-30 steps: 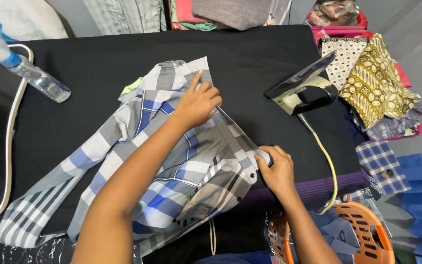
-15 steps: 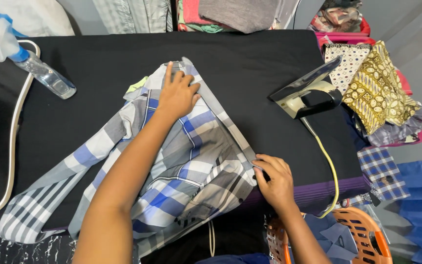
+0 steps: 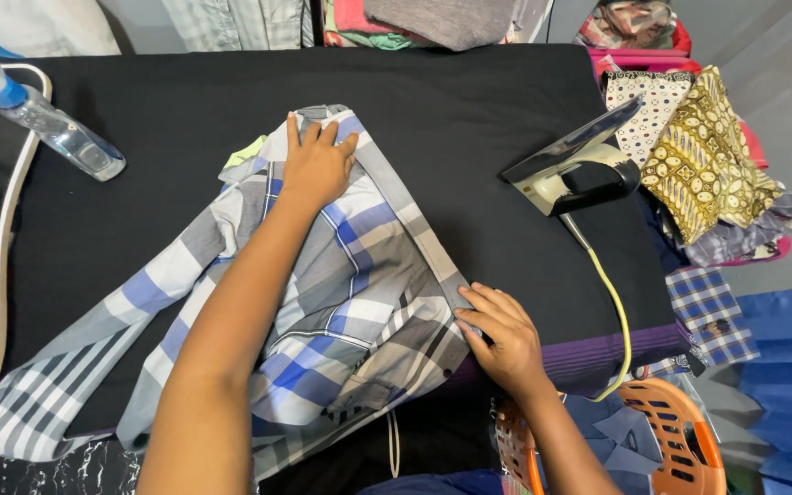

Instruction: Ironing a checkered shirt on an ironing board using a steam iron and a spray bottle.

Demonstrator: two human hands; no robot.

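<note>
A grey, white and blue checked shirt (image 3: 359, 293) lies spread on a black ironing surface (image 3: 469, 119). My left hand (image 3: 315, 163) presses flat on the shirt's far end, fingers together, near a folded strip of the cloth. My right hand (image 3: 499, 337) rests on the shirt's near right edge with its fingers spread, pinning the hem against the surface. One sleeve (image 3: 66, 385) trails off toward the near left corner.
A grey and black iron (image 3: 575, 174) stands on its heel at the right, its yellow cord (image 3: 618, 321) running down to the near edge. A spray bottle (image 3: 48, 124) lies at the far left. Patterned clothes (image 3: 703, 156) are piled right; an orange basket (image 3: 662, 440) sits below.
My left hand has slid along the shirt toward its far end, flattening the cloth. My right hand has stayed at the near right edge, shifting from a pinch to a flatter press.
</note>
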